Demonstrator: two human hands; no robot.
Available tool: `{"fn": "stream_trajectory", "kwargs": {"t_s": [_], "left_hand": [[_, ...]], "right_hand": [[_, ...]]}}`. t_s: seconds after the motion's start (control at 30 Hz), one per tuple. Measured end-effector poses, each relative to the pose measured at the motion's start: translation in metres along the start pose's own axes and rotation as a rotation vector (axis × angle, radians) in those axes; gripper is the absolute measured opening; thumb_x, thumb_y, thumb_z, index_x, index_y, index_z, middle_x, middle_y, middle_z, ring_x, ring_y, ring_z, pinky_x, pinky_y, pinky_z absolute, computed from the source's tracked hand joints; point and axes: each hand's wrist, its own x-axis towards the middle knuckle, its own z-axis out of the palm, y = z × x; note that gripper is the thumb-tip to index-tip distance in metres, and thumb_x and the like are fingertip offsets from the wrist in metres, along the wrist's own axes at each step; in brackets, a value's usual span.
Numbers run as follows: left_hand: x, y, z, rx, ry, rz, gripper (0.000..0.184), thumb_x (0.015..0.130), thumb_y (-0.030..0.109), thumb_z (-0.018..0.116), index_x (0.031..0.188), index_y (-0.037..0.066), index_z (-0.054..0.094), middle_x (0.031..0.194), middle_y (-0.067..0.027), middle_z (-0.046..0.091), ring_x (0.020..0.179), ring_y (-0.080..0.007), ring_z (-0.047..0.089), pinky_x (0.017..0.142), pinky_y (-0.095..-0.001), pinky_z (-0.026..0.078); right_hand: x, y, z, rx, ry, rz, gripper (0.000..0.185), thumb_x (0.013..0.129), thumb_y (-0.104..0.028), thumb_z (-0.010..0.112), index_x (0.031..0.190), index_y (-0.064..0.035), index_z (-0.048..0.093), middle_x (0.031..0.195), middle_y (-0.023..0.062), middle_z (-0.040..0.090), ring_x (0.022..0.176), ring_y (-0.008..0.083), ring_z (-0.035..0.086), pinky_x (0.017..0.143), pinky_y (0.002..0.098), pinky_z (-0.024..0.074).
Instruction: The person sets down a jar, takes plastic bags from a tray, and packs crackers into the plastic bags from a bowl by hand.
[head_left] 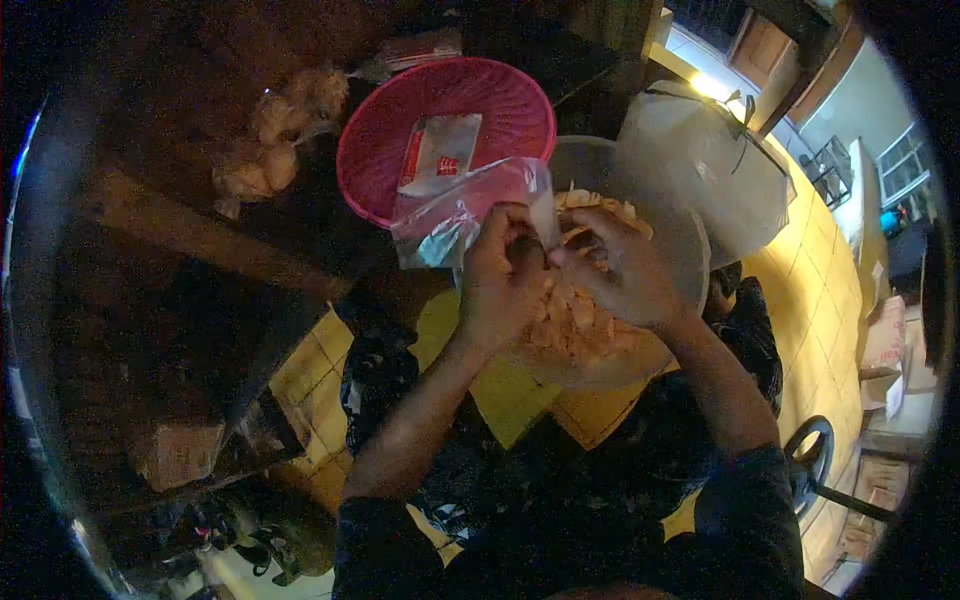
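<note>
A clear plastic bag is pinched at its edge between the fingers of my left hand. My right hand meets it there, fingers closed together at the same edge of the bag. Exactly how the fingertips grip the plastic is too dim to make out. Below both hands, a wide translucent tub holds a heap of thin pale chips. Beyond the left hand sits a round pink plastic basket, with clear packets bearing red print lying in it.
A large whitish plastic sack, tied with dark string, stands behind the tub on the right. Bunched plastic bags lie on the dark wooden surface at left. Yellow tiles cover the floor. A cardboard box stands far right.
</note>
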Motion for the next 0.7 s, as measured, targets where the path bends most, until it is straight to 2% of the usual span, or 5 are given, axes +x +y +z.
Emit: {"fn": "stream_trajectory", "kwargs": {"t_s": [0.1,0.17,0.4,0.57,0.7], "left_hand": [[0.004,0.011,-0.005,-0.378,-0.071,-0.308,0.024,0.085,0.001,0.048,0.109,0.0,0.05,0.094,-0.0093,0.06,0.081,-0.0151,0.059,0.072,-0.0285,0.049],[0.003,0.015,-0.008,-0.46,-0.212,-0.432,0.022,0.085,0.001,0.05,0.107,-0.001,0.053,0.094,-0.0076,0.06,0.083,-0.0129,0.058,0.073,-0.0277,0.049],[0.003,0.016,-0.003,-0.216,-0.254,-0.296,0.019,0.085,0.005,0.058,0.103,-0.001,0.057,0.089,-0.0073,0.064,0.081,-0.0136,0.06,0.074,-0.0274,0.05],[0.002,0.005,-0.003,-0.569,-0.017,-0.461,0.021,0.078,0.006,0.068,0.095,0.0,0.057,0.085,-0.0083,0.064,0.072,-0.0118,0.06,0.066,-0.0257,0.049],[0.005,0.01,-0.001,-0.344,-0.016,-0.451,0.023,0.074,0.007,0.073,0.088,0.001,0.056,0.078,-0.0059,0.062,0.068,-0.0105,0.058,0.064,-0.0242,0.049]], "right_hand": [[0.003,0.0,-0.004,-0.098,-0.07,0.056,0.036,0.078,-0.016,0.07,0.105,0.0006,0.052,0.093,0.0118,0.057,0.084,0.0196,0.06,0.069,0.0307,0.0499],[0.004,0.005,-0.006,-0.09,-0.083,0.042,0.038,0.077,-0.018,0.07,0.105,-0.0005,0.052,0.091,0.0116,0.06,0.082,0.0206,0.062,0.071,0.0316,0.0501],[0.005,0.006,-0.009,-0.029,-0.116,0.01,0.038,0.076,-0.017,0.071,0.105,-0.0027,0.052,0.087,0.0113,0.063,0.078,0.0218,0.064,0.072,0.0335,0.05],[0.006,-0.004,-0.012,-0.127,-0.166,0.066,0.028,0.079,-0.021,0.068,0.098,-0.0035,0.058,0.083,0.0108,0.064,0.077,0.0226,0.064,0.069,0.034,0.0494],[0.006,0.004,-0.01,-0.158,-0.213,-0.06,0.021,0.082,-0.025,0.064,0.089,-0.005,0.063,0.078,0.0105,0.064,0.073,0.0217,0.063,0.065,0.0345,0.0482]]}}
